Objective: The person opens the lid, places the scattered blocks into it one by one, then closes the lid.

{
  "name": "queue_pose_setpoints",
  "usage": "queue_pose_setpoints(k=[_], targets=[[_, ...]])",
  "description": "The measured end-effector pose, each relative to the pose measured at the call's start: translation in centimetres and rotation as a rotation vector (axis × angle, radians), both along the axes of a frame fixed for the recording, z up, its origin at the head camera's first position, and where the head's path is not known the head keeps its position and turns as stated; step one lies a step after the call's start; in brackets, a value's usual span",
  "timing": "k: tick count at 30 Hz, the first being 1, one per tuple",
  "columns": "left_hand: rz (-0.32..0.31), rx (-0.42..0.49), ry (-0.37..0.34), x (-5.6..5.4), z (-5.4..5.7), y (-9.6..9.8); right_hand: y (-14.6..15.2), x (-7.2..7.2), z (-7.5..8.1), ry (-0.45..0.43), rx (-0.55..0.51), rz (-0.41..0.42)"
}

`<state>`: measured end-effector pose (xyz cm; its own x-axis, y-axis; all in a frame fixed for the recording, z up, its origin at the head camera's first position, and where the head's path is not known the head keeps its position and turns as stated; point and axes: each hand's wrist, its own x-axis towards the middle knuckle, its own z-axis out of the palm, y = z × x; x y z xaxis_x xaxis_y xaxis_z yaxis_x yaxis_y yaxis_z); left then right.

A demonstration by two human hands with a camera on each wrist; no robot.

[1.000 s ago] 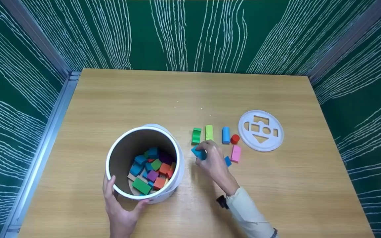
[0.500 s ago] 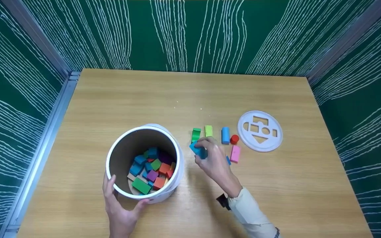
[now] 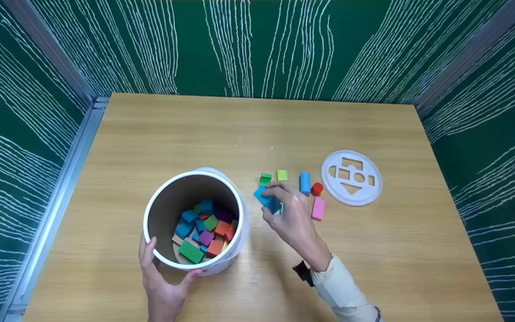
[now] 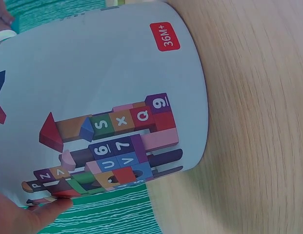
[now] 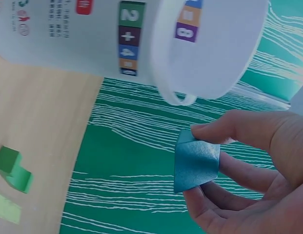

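Observation:
My right hand (image 3: 295, 219) pinches a blue block (image 5: 195, 163) between thumb and fingers, and a curved face shows on it in the right wrist view. It is held just right of a white bucket (image 3: 146, 219). The bucket stands tilted toward me, with several coloured blocks (image 3: 191, 251) in it. My left hand (image 3: 166, 288) holds the bucket at its near left rim, thumb at the front and fingers at the side. Beyond the right hand lie a green block (image 3: 265, 179) and a lime block (image 3: 282, 175), both partly covered by it in the head view.
A blue cylinder (image 3: 305, 183), a short red cylinder (image 3: 317, 188) and a pink block (image 3: 318, 208) lie right of the hand. Farther right is a white round lid (image 3: 334, 191) with shaped holes. Green walls with white lines (image 3: 221, 49) surround the wooden table (image 3: 186, 129).
My right hand has moved slightly away from me with the blue block, covering more of the green and lime blocks. A blue block beside the pink one is now hidden. The left hand stays put.

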<state>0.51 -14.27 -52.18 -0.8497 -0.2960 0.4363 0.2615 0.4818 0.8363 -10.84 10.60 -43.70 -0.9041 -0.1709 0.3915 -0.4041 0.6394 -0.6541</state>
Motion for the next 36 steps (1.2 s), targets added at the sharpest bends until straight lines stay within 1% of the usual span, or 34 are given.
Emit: queue_pose_setpoints(k=[8, 16, 22, 26, 28, 32, 36], targets=[[0.030, 0.007, -0.091, 0.1, 0.4, 0.2, -0.5, 0.6, 2.1, 0.033, 0.016, 0.026], [0.037, 0.011, -0.117, 0.1, 0.5, 0.3, -1.3, 1.0, 3.4, 0.059, 0.014, 0.073], [0.037, 0.007, -0.109, 0.1, 0.5, 0.3, -1.9, 1.1, 4.1, 0.077, -0.011, 0.125], [0.026, 0.000, -0.057, 0.1, 0.4, 0.2, -2.3, 1.2, 4.4, 0.080, -0.033, 0.166], [0.023, 0.002, -0.047, 0.1, 0.4, 0.2, -2.5, 1.3, 4.6, 0.070, -0.031, 0.184], [0.030, 0.010, -0.072, 0.2, 0.5, 0.2, -3.0, 1.5, 4.8, 0.037, 0.002, 0.212], [0.032, 0.017, -0.096, 0.1, 0.5, 0.2, -3.6, 1.3, 4.7, 0.032, 0.021, 0.248]])
